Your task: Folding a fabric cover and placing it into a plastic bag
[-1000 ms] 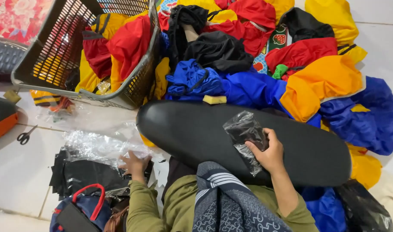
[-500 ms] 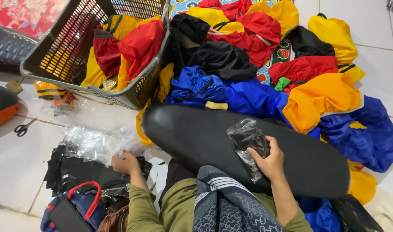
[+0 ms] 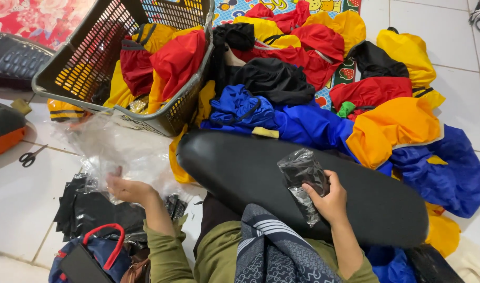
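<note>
the left hand [image 3: 125, 187] has slid up from the black stack onto the clear plastic bags [image 3: 125, 152], fingers spread flat, while the right hand [image 3: 328, 198] keeps gripping the small bagged black packet [image 3: 302, 177] on the black seat's [image 3: 387, 209] middle.

A long cushion [image 3: 261, 178] lies across the lap. Behind it sits a pile of clothes [image 3: 324, 94]; a basket [image 3: 161, 112] stands behind-left of it. Left of it lie plastic bags [image 3: 119, 152], with scissors [image 3: 29, 156] farther left.
</note>
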